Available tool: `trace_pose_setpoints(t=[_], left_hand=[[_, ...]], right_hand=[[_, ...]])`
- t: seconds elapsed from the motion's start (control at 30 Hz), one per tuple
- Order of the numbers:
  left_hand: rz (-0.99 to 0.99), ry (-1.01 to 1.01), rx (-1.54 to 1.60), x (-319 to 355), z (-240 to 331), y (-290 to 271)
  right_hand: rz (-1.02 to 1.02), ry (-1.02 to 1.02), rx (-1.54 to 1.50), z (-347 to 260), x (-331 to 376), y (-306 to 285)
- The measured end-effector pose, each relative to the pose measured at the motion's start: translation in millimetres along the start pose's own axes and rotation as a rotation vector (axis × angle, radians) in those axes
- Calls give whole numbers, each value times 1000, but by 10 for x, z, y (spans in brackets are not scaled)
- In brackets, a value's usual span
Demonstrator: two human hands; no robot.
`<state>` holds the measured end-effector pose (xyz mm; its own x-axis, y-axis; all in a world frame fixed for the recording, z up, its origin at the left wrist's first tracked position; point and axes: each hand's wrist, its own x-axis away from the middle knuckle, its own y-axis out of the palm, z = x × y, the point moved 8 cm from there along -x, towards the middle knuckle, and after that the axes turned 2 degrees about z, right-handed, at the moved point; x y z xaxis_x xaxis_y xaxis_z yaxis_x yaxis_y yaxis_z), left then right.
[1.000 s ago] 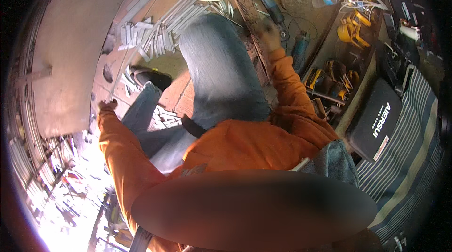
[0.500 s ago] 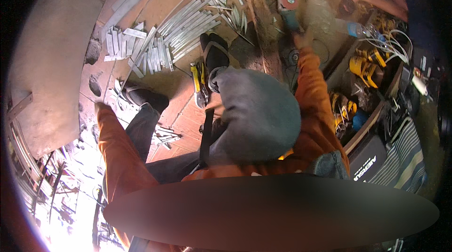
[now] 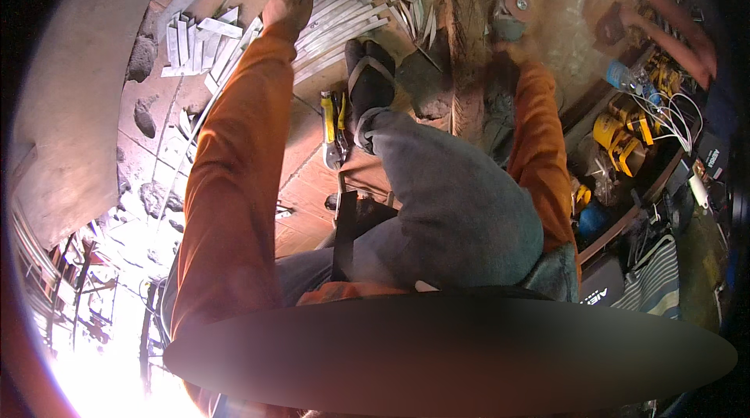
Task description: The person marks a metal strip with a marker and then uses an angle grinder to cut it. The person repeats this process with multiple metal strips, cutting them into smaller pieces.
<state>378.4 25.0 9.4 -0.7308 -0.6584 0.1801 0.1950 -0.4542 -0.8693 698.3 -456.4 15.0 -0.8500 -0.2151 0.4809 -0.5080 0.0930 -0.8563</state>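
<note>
My left hand [image 3: 287, 5] reaches far forward in an orange sleeve, and its fingers curl over the end of a metal strip in a pile of grey metal strips [image 3: 348, 16] on the floor. My right hand [image 3: 500, 66] is blurred and grips an angle grinder [image 3: 509, 18], whose reddish disc points away beside a wooden beam [image 3: 461, 35]. Between the two arms, my sandalled foot [image 3: 369, 74] and grey-trousered knee [image 3: 457, 207] are raised.
A yellow-handled tool [image 3: 334, 125] lies by my foot. Short cut strips [image 3: 195, 43] lie at the left. Yellow power tools [image 3: 617, 137], cables and a blue bottle [image 3: 621, 74] fill the right side. Another person's arms [image 3: 664, 23] work at top right.
My left hand has left the floor at my side and stretched forward onto the strip pile. The right hand with the grinder has stayed near the beam while my view shifted.
</note>
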Motion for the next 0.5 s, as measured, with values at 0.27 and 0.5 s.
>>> trace_pose_setpoints(t=[0.27, 0.5], left_hand=[[284, 381, 15, 760, -44, -408], [108, 234, -6, 859, 54, -199]], right_hand=[[-241, -99, -825, -121, 1158, 166], [-98, 12, -1321, -512, 1881, 205]])
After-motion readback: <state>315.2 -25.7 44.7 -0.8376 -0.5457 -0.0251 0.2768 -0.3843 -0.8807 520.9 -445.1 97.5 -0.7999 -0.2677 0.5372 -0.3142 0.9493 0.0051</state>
